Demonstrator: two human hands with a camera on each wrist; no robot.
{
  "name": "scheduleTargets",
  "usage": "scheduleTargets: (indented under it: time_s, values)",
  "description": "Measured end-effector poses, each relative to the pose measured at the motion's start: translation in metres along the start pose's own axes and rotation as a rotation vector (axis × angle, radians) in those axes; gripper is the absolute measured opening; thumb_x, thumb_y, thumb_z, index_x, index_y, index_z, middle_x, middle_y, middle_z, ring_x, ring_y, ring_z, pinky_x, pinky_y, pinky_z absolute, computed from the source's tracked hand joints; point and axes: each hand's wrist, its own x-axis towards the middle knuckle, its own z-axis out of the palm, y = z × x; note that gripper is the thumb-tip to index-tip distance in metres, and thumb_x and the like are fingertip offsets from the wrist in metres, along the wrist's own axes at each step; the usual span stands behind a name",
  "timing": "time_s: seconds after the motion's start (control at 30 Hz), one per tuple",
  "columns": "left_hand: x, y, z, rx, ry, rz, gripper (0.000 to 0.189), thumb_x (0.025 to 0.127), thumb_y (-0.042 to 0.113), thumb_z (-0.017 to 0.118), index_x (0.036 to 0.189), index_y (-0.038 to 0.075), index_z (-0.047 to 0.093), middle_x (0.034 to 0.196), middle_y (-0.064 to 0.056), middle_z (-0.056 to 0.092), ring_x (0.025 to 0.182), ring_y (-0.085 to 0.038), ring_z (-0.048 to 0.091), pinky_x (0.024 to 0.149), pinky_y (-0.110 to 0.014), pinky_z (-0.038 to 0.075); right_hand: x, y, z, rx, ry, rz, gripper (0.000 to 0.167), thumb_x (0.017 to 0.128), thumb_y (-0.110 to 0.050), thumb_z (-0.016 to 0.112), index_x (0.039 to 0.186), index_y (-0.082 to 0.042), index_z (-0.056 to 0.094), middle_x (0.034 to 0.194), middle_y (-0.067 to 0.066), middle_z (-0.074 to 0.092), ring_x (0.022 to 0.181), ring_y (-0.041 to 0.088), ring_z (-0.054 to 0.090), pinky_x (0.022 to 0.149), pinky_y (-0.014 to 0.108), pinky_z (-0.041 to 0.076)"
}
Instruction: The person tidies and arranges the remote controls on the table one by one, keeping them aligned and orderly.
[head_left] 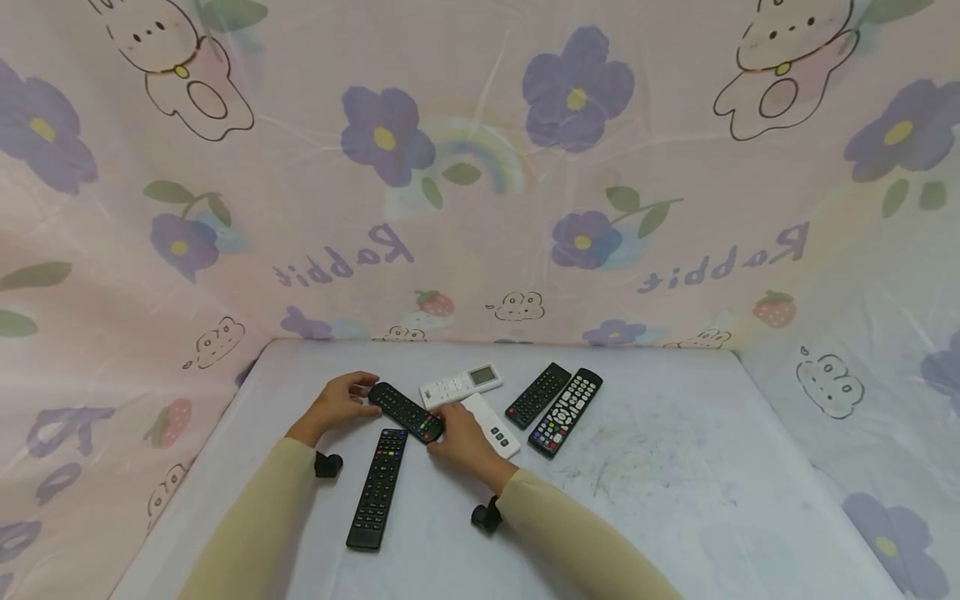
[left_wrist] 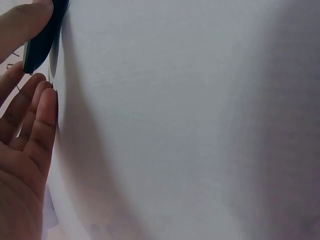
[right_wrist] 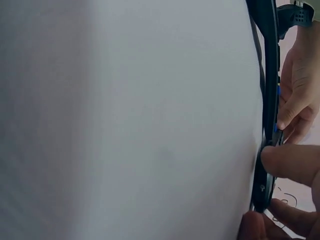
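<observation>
A black remote control (head_left: 405, 412) with rounded ends lies slantwise between the hands. My left hand (head_left: 337, 406) pinches its far left end; in the left wrist view the thumb (left_wrist: 25, 25) presses the dark remote (left_wrist: 42, 45) while the other fingers extend below. My right hand (head_left: 467, 442) grips the near right end, and the right wrist view has its thumb (right_wrist: 290, 162) against the remote's side (right_wrist: 261, 187). A longer black remote (head_left: 377, 492) rests closer to the body, just below the held one.
Beyond the right hand lie a white remote with a screen (head_left: 457, 386) and another white remote (head_left: 491, 425), partly covered by that hand. Farther right, a black remote (head_left: 537, 395) sits beside one with white buttons (head_left: 566, 412). A patterned curtain (head_left: 480, 250) borders the white table (head_left: 675, 500).
</observation>
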Motion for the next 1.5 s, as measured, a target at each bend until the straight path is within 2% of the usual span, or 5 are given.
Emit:
scheduleTargets:
  time_s: [0.37, 0.63, 0.97, 1.2, 1.5]
  values:
    - [0.004, -0.002, 0.001, 0.008, -0.016, -0.016, 0.059, 0.072, 0.013, 0.083, 0.126, 0.010, 0.060, 0.122, -0.013, 0.062, 0.106, -0.027, 0.058, 0.091, -0.042, 0.050, -0.002, -0.009, 0.005, 0.021, 0.046, 0.075, 0.055, 0.070, -0.015, 0.083, 0.118, -0.006, 0.059, 0.115, 0.008, 0.060, 0.107, 0.021, 0.057, 0.096, 0.037, 0.048]
    - [0.004, 0.003, 0.000, 0.044, -0.021, -0.028, 0.056, 0.072, 0.012, 0.082, 0.124, 0.013, 0.062, 0.111, -0.008, 0.064, 0.099, -0.022, 0.057, 0.088, -0.041, 0.048, -0.002, -0.010, 0.008, 0.004, 0.063, 0.059, 0.054, 0.067, -0.014, 0.084, 0.114, -0.005, 0.059, 0.110, 0.008, 0.061, 0.101, 0.021, 0.056, 0.094, 0.036, 0.047]
    - [0.005, 0.008, -0.002, 0.055, -0.036, -0.012, 0.056, 0.073, 0.012, 0.082, 0.125, 0.011, 0.061, 0.113, -0.010, 0.063, 0.100, -0.023, 0.057, 0.089, -0.042, 0.048, 0.000, -0.013, 0.009, -0.018, 0.100, 0.069, 0.052, 0.065, -0.012, 0.084, 0.111, -0.004, 0.061, 0.104, 0.007, 0.062, 0.096, 0.019, 0.056, 0.090, 0.036, 0.047]
    - [0.002, 0.011, -0.003, 0.007, -0.039, -0.032, 0.057, 0.073, 0.010, 0.081, 0.126, 0.010, 0.060, 0.117, -0.012, 0.063, 0.106, -0.028, 0.058, 0.093, -0.047, 0.047, -0.001, -0.011, 0.008, 0.026, 0.102, 0.065, 0.052, 0.065, -0.012, 0.083, 0.112, -0.003, 0.061, 0.106, 0.008, 0.062, 0.098, 0.020, 0.056, 0.091, 0.035, 0.047]
    - [-0.003, 0.013, -0.003, 0.022, -0.027, -0.039, 0.058, 0.074, 0.012, 0.081, 0.127, 0.010, 0.059, 0.121, -0.013, 0.062, 0.111, -0.031, 0.057, 0.095, -0.049, 0.046, -0.004, -0.009, 0.006, 0.134, 0.095, 0.062, 0.054, 0.066, -0.009, 0.082, 0.115, -0.002, 0.060, 0.112, 0.011, 0.060, 0.103, 0.023, 0.057, 0.095, 0.039, 0.047]
